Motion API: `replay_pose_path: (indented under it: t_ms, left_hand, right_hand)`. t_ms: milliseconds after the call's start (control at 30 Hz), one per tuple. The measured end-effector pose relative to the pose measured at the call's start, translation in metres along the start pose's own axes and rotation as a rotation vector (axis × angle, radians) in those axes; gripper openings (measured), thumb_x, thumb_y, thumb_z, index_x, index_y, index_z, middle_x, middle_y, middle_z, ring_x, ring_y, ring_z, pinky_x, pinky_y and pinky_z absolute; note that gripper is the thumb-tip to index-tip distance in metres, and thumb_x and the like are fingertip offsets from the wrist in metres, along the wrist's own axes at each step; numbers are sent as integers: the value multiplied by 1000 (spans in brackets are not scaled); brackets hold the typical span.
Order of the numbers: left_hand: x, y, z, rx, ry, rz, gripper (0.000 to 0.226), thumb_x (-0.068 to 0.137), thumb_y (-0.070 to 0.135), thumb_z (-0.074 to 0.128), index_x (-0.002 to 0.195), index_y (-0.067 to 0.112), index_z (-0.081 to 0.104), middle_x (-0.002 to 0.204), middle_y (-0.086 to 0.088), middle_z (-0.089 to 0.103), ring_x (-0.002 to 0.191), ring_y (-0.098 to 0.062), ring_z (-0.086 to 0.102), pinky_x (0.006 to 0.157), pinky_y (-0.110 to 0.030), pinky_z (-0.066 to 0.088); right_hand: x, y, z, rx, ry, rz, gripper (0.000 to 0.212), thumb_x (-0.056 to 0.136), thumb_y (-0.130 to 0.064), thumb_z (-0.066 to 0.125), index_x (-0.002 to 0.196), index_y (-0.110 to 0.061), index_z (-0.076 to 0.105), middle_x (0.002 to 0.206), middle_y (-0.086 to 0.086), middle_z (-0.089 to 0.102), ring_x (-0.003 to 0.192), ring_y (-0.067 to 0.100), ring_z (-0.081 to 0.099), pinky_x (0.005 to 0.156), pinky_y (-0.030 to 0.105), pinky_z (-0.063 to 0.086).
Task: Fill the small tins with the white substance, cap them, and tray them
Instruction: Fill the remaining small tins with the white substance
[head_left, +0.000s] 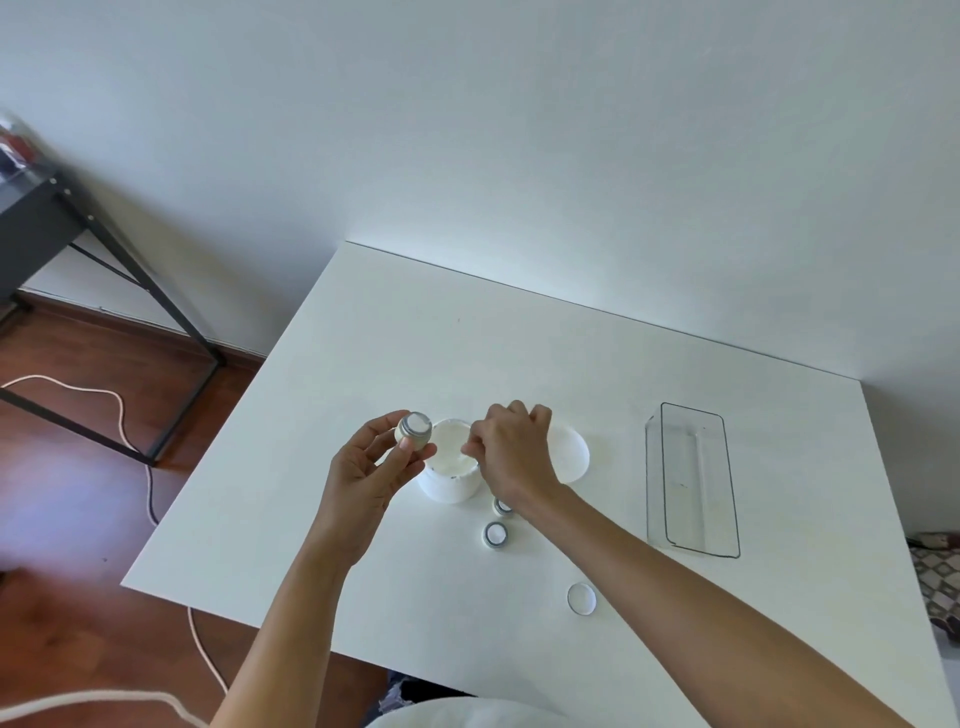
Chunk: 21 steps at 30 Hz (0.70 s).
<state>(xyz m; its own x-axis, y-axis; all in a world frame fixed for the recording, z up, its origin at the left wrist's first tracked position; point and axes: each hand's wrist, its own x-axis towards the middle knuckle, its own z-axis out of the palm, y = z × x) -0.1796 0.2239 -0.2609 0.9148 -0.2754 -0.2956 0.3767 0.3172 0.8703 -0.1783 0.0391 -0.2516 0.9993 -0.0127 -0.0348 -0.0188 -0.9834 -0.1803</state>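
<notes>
- The left hand (371, 467) is lifted above the white bench (415, 332), thumb and fingers clamped on a small round tin (415, 430) whose open mouth tilts up and shows white inside.
- The right hand (511, 452) is curled loosely closed over the open white tub (451, 470), fingertips pinched together at its rim; whether they hold anything is too small to tell.
- The tub stands near the middle of the bench and holds the white substance (449, 447).
- The tub's white lid (571, 451) lies flat just to the right of it, partly hidden behind the right hand.
- Two more small tins sit in front of the tub: one (496, 534) in clear view, the other (502, 506) half covered by the right wrist.
- A small round cap (581, 599) lies alone nearer the front edge.
- A clear rectangular tray (693, 480) rests well to the right.
</notes>
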Motion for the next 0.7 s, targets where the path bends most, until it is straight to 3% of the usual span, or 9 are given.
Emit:
replay_pose_path:
  t_ms: [100, 200, 300, 367, 467, 533, 633, 700]
  left_hand:
    - [0, -1, -2, 71, -3, 16, 38, 83, 22, 71, 120, 16, 68, 113, -1, 75, 101, -22, 75, 83, -24, 57]
    - [1, 0, -5, 141, 12, 25, 38, 79, 16, 82, 115, 18, 70, 110, 4, 75, 99, -20, 74, 88, -28, 55]
    - [3, -3, -5, 200, 53, 24, 33, 81, 9, 81, 110, 19, 72, 105, 6, 76, 93, -17, 74, 87, -32, 52]
    - [4, -5, -4, 230, 70, 17, 31, 83, 4, 78, 110, 17, 72, 105, 5, 77, 92, -16, 75, 90, -35, 53]
    - [6, -7, 0, 256, 73, 6, 33, 83, 0, 77, 113, 13, 70, 111, -1, 76, 96, -21, 76, 99, -42, 52]
    - [7, -8, 4, 269, 65, 4, 34, 83, -1, 77, 113, 12, 69, 115, -4, 75, 99, -27, 75, 101, -45, 51]
    - [8, -7, 12, 282, 41, 7, 35, 82, -1, 78, 113, 13, 69, 115, -4, 75, 100, -28, 75, 99, -44, 52]
    - [8, -7, 16, 284, 18, 10, 35, 82, -1, 78, 114, 13, 69, 115, -4, 75, 100, -28, 75, 99, -41, 52]
  right_hand:
    - [-2, 3, 1, 65, 9, 70, 21, 94, -33, 55, 80, -22, 66, 86, -3, 61, 88, 22, 50, 68, 32, 9]
    - [-3, 12, -9, 287, 57, 304, 23, 92, -34, 57, 76, -20, 66, 80, -4, 64, 85, 21, 54, 73, 33, 15]
    - [-3, 23, -21, 509, 18, 538, 27, 90, -33, 59, 71, -14, 65, 60, -8, 55, 75, 22, 57, 77, 33, 23]
    - [-4, 30, -28, 650, -27, 640, 29, 89, -32, 61, 70, -10, 65, 57, -5, 51, 67, 21, 53, 79, 34, 25]
    - [-6, 36, -41, 921, -81, 700, 28, 88, -30, 63, 70, -10, 68, 72, -2, 65, 79, 18, 59, 89, 35, 34]
    - [-6, 35, -49, 1049, -137, 708, 25, 89, -28, 64, 70, -14, 68, 83, -7, 68, 89, 11, 58, 86, 30, 33]
    - [-5, 31, -55, 1107, -200, 698, 25, 89, -29, 65, 66, -18, 66, 82, -11, 66, 80, 0, 53, 81, 27, 31]
    - [-3, 28, -54, 1056, -188, 690, 25, 88, -31, 65, 65, -20, 67, 89, -6, 71, 82, 7, 54, 77, 31, 36]
